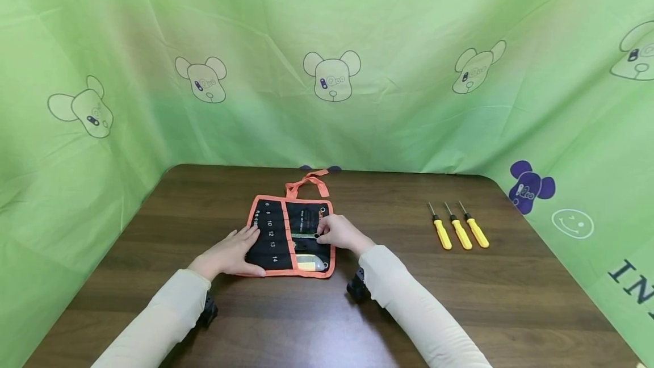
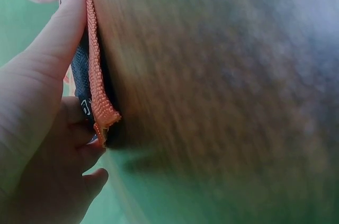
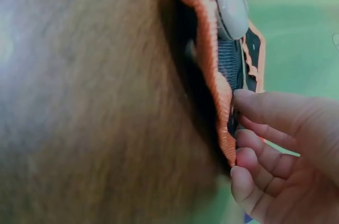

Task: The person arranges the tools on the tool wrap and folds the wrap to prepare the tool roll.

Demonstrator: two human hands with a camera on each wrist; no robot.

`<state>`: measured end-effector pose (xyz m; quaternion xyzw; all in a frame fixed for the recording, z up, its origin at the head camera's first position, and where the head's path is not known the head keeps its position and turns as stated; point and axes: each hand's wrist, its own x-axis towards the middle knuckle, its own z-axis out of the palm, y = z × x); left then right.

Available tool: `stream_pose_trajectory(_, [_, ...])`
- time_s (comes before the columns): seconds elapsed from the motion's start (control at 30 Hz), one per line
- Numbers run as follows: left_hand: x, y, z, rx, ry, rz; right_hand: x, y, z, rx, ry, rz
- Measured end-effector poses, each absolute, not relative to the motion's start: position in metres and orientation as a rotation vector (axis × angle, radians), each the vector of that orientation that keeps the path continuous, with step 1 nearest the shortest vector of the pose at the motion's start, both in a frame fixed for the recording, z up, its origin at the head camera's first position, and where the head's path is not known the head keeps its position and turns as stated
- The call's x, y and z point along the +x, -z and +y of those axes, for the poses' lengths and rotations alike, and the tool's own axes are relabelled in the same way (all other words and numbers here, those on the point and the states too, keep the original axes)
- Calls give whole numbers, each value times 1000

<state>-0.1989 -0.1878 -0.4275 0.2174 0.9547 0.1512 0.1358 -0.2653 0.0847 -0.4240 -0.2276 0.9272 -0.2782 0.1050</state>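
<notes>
A black tool pouch with orange edging lies spread on the table, with printed numbers on its left flap. My left hand rests on that flap's left side, fingers spread and thumb along the near edge. At the pouch's right half, my right hand pinches the end of a slim metal tool lying across a pocket. The right wrist view shows its thin strip running to my fingertips; its exact kind cannot be told. Nearer me, a yellow-and-grey tool with a rounded grey end sits in the pouch.
Three yellow-handled screwdrivers lie side by side on the right of the brown table. Orange straps trail from the pouch's far edge. A green printed cloth hangs behind and around the table.
</notes>
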Motion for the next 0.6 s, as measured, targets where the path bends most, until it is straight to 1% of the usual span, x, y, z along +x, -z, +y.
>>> stream_pose_trajectory(0.33, [-201,430,-189,643,-440,2762,-266,427,76,-640,802,2761])
stream_pose_trajectory(0.6, [-201,430,-189,645,-438,2759,-265,425,66,-713,807,2775])
